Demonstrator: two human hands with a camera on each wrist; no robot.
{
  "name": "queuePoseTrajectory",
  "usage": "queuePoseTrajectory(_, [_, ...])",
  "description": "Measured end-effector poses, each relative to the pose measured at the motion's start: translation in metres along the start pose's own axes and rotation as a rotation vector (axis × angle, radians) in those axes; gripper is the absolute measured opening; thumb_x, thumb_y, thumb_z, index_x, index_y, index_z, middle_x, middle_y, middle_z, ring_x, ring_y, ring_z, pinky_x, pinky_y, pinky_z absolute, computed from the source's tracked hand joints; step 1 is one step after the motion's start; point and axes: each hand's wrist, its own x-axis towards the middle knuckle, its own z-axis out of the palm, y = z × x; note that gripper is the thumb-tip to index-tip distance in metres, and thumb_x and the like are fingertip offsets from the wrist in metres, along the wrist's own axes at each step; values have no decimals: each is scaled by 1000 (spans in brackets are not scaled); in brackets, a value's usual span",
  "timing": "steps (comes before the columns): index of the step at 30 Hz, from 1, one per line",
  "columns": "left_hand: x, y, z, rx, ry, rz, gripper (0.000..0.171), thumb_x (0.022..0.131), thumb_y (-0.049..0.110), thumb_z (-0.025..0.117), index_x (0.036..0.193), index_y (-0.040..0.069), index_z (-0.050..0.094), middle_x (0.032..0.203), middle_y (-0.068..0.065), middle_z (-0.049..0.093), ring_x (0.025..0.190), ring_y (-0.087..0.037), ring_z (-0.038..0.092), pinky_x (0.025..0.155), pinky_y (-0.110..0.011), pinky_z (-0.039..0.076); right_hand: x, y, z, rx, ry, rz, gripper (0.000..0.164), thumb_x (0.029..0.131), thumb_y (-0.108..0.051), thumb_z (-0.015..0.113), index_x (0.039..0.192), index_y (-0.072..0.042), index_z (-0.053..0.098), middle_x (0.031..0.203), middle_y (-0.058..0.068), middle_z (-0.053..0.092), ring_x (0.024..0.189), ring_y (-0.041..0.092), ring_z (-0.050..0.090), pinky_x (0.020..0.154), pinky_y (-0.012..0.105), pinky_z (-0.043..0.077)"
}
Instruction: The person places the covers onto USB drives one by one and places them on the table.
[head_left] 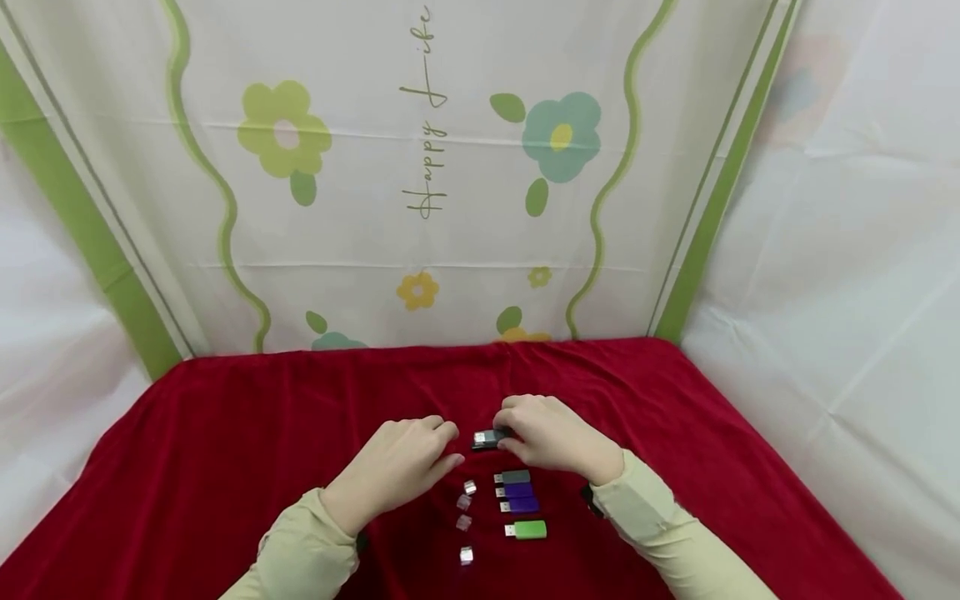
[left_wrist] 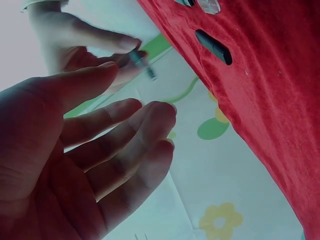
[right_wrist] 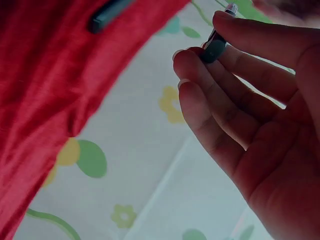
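The right hand [head_left: 551, 433] pinched a dark plastic USB stick [right_wrist: 215, 49] above the red cloth-covered desk [head_left: 247, 467]; the left hand [head_left: 401, 462], fingers loosely bent, held nothing. From it, four bare grey, purple and green sticks [head_left: 522, 505] lay at five o'clock, four clear square caps [head_left: 464, 523] at seven, seemingly finished; the pinched one and a black oblong stick [left_wrist: 214, 46] probably remained.

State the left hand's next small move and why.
Probably have the left hand pinch the pale tip of the dark USB flash drive: the right hand holds it with that tip toward the left hand's empty grip. Four clear caps beside four uncapped drives suggest pulling a cap off, though whether this one is capped is unclear.
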Motion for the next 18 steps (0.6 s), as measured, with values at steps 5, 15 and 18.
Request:
queuePoseTrajectory(5, [-1, -1, -2, 5, -18, -30, 20, 87, 26, 77, 85, 12, 62, 67, 7, 47, 47, -5, 37, 43, -19, 34, 6, 1, 13, -75, -30, -40, 16, 81, -15, 80, 74, -17, 65, 72, -10, 48, 59, 5, 48, 52, 22, 43])
queuePoseTrajectory(15, [-1, 1, -2, 0, -31, -27, 23, 86, 25, 77, 80, 14, 59, 64, 8, 41, 46, -6, 34, 42, -20, 32, 7, -2, 28, -188, -71, -88, 24, 80, -16, 81, 69, -18, 60, 67, -7, 45, 55, 8, 47, 48, 23, 39])
queuePoseTrajectory(18, [-1, 1, -2, 0, -40, -24, 27, 85, 24, 78, 74, 15, 55, 63, 8, 39, 47, -6, 34, 42, -21, 32, 8, -2, 32, -210, -75, -91, 25, 80, -17, 81, 68, -18, 59, 67, -7, 45, 55, 8, 48, 47, 23, 39])
